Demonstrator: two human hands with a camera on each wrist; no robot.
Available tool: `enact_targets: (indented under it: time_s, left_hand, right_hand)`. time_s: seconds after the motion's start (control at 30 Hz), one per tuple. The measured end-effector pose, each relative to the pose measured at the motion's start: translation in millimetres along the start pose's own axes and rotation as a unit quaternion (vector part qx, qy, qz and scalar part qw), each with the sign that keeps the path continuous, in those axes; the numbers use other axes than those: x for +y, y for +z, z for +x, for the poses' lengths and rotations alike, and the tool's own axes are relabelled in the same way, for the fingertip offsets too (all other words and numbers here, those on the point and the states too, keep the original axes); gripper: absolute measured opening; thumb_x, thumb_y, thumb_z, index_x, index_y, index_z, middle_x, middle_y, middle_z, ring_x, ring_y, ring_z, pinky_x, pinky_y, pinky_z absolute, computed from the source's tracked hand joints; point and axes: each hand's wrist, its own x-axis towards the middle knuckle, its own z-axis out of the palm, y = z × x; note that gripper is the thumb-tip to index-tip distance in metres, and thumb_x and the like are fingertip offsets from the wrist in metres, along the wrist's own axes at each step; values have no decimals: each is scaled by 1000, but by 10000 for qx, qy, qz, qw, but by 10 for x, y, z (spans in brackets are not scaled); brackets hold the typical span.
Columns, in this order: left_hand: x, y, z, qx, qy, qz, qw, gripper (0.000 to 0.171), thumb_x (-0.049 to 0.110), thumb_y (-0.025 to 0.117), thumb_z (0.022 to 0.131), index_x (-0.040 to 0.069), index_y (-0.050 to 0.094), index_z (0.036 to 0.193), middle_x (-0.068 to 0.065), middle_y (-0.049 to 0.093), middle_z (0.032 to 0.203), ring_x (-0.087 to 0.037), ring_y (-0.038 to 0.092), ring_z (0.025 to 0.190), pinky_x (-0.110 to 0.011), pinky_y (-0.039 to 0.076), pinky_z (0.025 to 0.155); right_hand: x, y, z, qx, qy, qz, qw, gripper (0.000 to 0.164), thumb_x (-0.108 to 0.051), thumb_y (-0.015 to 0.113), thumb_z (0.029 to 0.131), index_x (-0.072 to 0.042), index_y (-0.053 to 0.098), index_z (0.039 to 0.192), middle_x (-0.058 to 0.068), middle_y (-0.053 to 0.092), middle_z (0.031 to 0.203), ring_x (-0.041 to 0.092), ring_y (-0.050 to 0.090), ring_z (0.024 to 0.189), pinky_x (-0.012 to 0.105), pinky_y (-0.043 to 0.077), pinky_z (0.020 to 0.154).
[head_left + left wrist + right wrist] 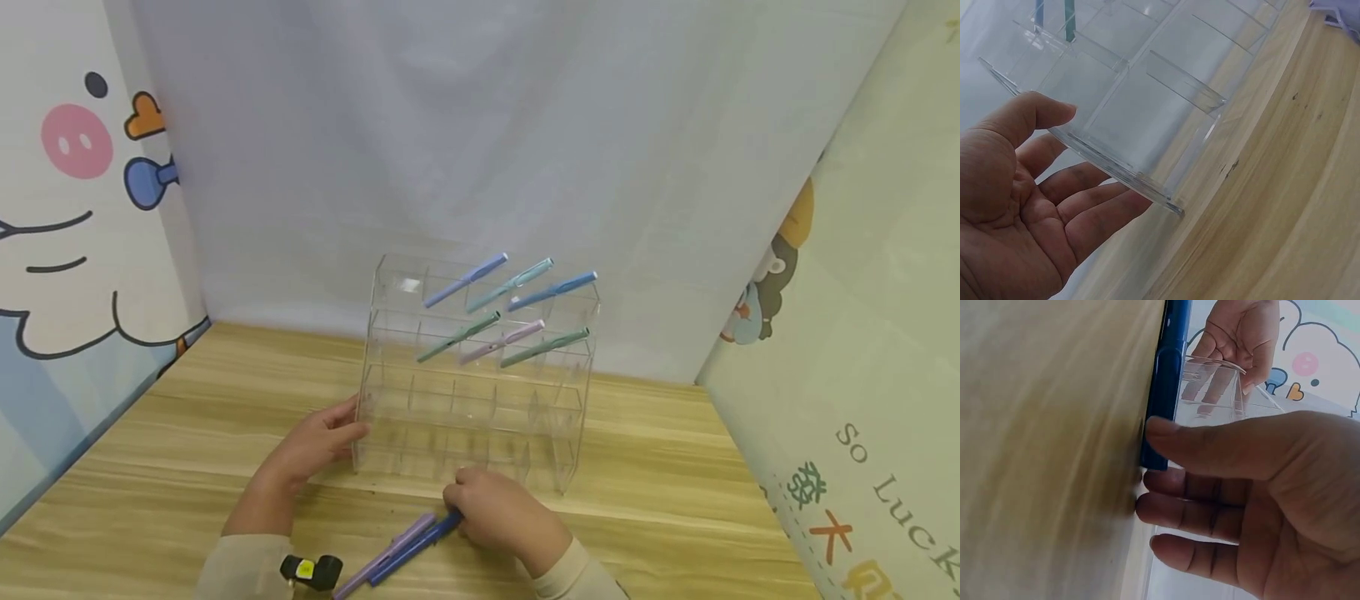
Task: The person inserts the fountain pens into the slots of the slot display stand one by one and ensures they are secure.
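A clear acrylic pen rack (pixel 468 408) with stepped compartments stands on the table. My left hand (pixel 318 442) grips its left side panel, thumb on one face and fingers behind, as the left wrist view shows. In front of the rack, my right hand (pixel 498 512) pinches one end of a dark blue pen (pixel 416 547) between thumb and fingers; the pen is low over the tabletop in the right wrist view (pixel 1169 375). Beside that pen lies a light purple pen (pixel 386 554). Several pens, among them a green pen (pixel 547 347) and a pink pen (pixel 502 342), lean in the upper two tiers.
The wood-grain tabletop (pixel 660 467) reaches back to a pale curtain (pixel 525 125). Cartoon-printed panels stand at left (pixel 67 250) and right (pixel 862 333). A black wrist camera (pixel 313 572) sits by the left sleeve.
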Motion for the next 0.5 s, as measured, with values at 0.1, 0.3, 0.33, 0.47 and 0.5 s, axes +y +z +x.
enact_targets:
  time_s: [0.1,0.3,0.33,0.47,0.5]
  left_hand:
    - [-6,0,2,22,-14,7,10000,73,36,60,98,14,24,157,-25,28,157,-41,43,136,-49,48,102]
    - [-15,-1,11,11,-11,15,10000,72,35,59,99,14,23,157,-26,27,157,-41,42,136,-49,48,102]
    - [-14,0,11,3,-9,13,10000,72,35,59,99,14,23,157,-25,27,157,-41,41,136,-49,47,103]
    - [-13,4,10,-17,21,29,10000,73,35,59,99,13,23,157,-24,26,158,-41,41,137,-50,47,103]
    - [-14,4,11,-24,27,28,10000,72,35,59,99,13,22,157,-24,26,158,-41,41,137,-50,47,103]
  right_hand:
    - [13,0,0,-97,62,13,9999,16,-21,82,79,-22,67,85,-11,51,81,2,46,71,18,47,66]
    - [95,-94,-34,-349,3,670,9971,13,-17,76,83,-23,64,81,-15,51,80,1,46,71,18,44,65]
    - [119,-123,-45,-369,-5,842,9958,13,-17,75,83,-23,63,81,-16,52,79,1,46,71,17,43,64]
    - [231,-243,-92,-310,-120,1616,9863,9,-19,71,89,-23,64,84,-18,56,77,1,47,68,17,43,63]
    - [260,-272,-106,-296,-157,1858,9820,7,-20,70,91,-22,64,86,-18,57,78,0,48,68,17,44,63]
